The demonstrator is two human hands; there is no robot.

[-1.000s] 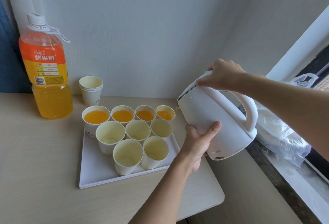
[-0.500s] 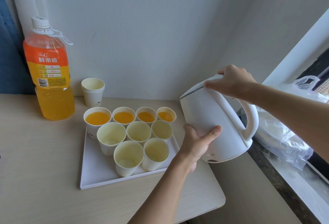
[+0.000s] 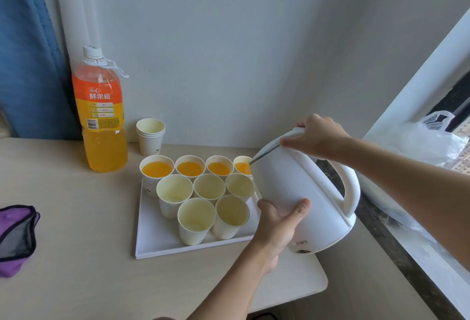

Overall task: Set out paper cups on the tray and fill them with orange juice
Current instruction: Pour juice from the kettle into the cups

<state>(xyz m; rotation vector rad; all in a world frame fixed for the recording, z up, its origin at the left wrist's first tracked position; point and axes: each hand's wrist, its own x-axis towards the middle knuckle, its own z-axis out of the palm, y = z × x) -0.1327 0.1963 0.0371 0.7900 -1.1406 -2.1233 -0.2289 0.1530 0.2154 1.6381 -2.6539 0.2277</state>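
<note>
Head view: white plastic electric kettle (image 3: 300,192) tilted, spout at rim of far-right cup. Right hand (image 3: 318,135) clamps top of handle and lid; left hand (image 3: 277,220) cups kettle's lower side, thumb across front. White rectangular tray (image 3: 157,238) near beige table (image 3: 76,218) right edge carries nine cream paper cups (image 3: 195,220): four along tray's far edge hold orange juice, five nearer ones unfilled. Orange juice bottle (image 3: 101,111) and spare cup stack (image 3: 150,136) stand by table's far edge.

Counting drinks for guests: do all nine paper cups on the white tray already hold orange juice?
No, only the four back-row white paper cups hold orange juice; the five nearer cups look empty.
</note>
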